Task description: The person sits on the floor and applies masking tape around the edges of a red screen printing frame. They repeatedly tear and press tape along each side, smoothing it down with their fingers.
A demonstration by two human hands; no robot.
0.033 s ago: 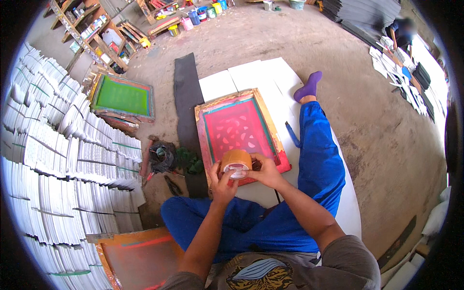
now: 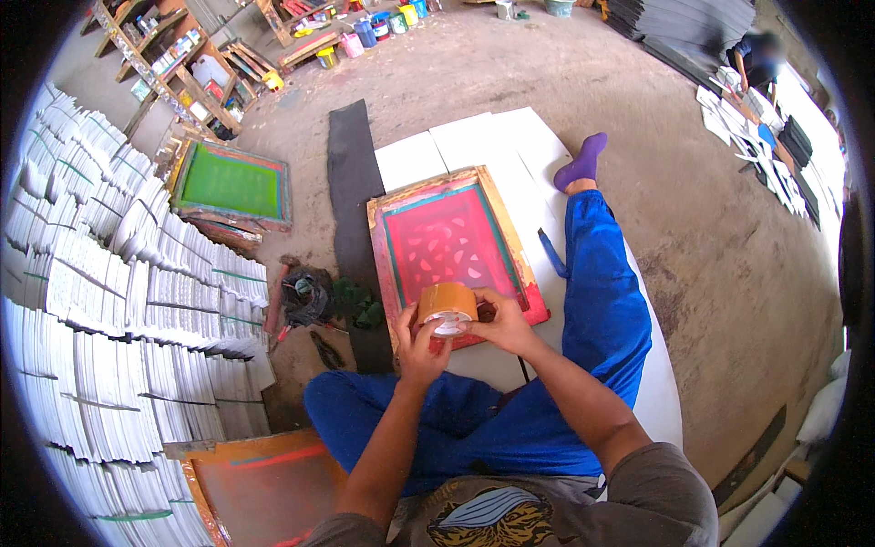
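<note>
Orange tape roll (image 2: 447, 299) gripped between both hands, above the near part of the pink screen frame (image 2: 451, 214).
From the left: bundled white stacks (image 2: 96, 296) run into the dark rim; the brown screen frame (image 2: 264, 492) is cut off by the lower edge and partly covered by the bent leg (image 2: 365, 401). The dark bag (image 2: 307, 294) lies beside a dark strip (image 2: 353, 173) (contents hard to make out). The left hand (image 2: 423, 349) grips the roll's left and near side; the right hand (image 2: 504, 323) pinches its right side, fingertips partly hidden. Hands and roll block the pink frame's near edge (contact with the roll cannot be told). The blue tool (image 2: 550, 252) meets the outstretched leg (image 2: 597, 292); beyond, a co-worker (image 2: 752, 62) appears small and blurred.
</note>
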